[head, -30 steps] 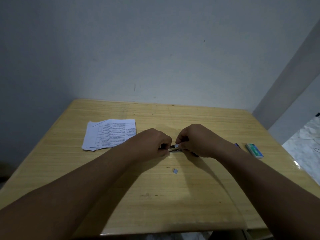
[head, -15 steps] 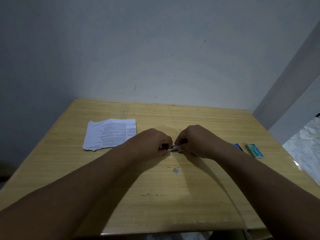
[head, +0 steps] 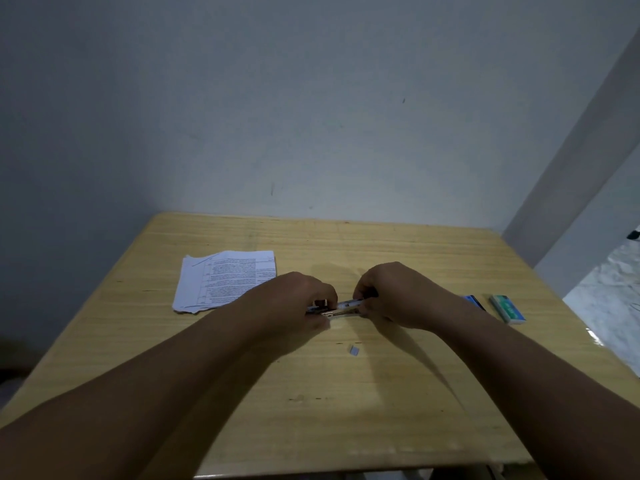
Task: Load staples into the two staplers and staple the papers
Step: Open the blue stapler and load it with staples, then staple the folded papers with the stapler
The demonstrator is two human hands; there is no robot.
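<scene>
Both hands are meeting mid-table [head: 346,410]: the left hand [head: 298,299] and right hand [head: 391,294] are each curling their fingers tight around one end of a small metal stapler [head: 341,307], holding it just above the wood. Papers [head: 225,280] are lying to the left, apart from the hands. A small strip of staples [head: 354,350] is sitting loose just in front, and a green staple box [head: 507,309] is resting near the right edge.

Printed lines are seen on the papers [head: 227,280], but no word, number or brand can be read.
</scene>
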